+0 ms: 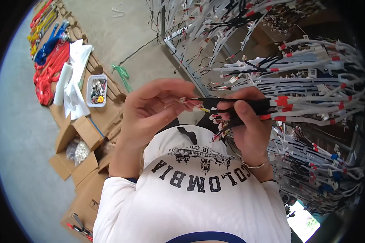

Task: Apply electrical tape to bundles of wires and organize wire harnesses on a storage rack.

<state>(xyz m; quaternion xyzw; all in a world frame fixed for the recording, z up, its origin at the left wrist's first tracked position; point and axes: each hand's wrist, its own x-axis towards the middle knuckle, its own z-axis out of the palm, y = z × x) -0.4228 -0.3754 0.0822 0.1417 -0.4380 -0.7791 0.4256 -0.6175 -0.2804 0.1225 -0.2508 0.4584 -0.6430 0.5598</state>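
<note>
My right hand [251,125] is closed round a bundle of cables [258,106] in black sleeving, with red tape bands and white sleeves running off to the right. Out of the bundle's left end come several thin leads tipped with small connectors [217,135]. One black-sleeved lead stretches left to my left hand [156,107], whose thumb and fingers pinch it close to its small white and red connector end [183,100]. The fingers partly hide that tip. Both hands are in front of my white shirt.
Racks of hanging white-sleeved cables [308,87] fill the right side. On the left, cardboard carries red cable bundles [52,69], white plastic sheets [74,81] and a tub of small parts [96,91]. An open carton [83,152] holds bagged parts. Scissors [81,229] lie at the lower left.
</note>
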